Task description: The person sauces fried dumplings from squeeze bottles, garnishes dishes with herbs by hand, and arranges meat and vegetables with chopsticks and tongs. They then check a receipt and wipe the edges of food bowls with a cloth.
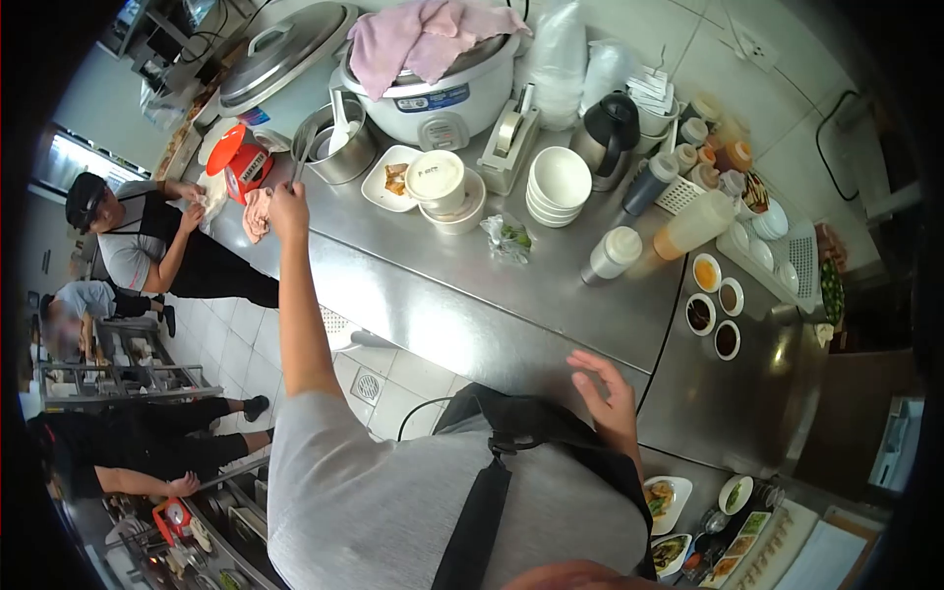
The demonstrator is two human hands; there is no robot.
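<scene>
left hand (288,208): pretty much clamped round a slim metal utensil (298,169), upper left of frame
metal pot (352,162): right beside that utensil
right hand (607,398): fingers loosely outstretched, right of center

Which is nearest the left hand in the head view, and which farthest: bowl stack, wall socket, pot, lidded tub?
From the left hand:
1. Pot: just beyond it, toward the right.
2. Lidded tub: farther right.
3. Bowl stack: right of the tub.
4. Wall socket: on the wall, far right.
</scene>
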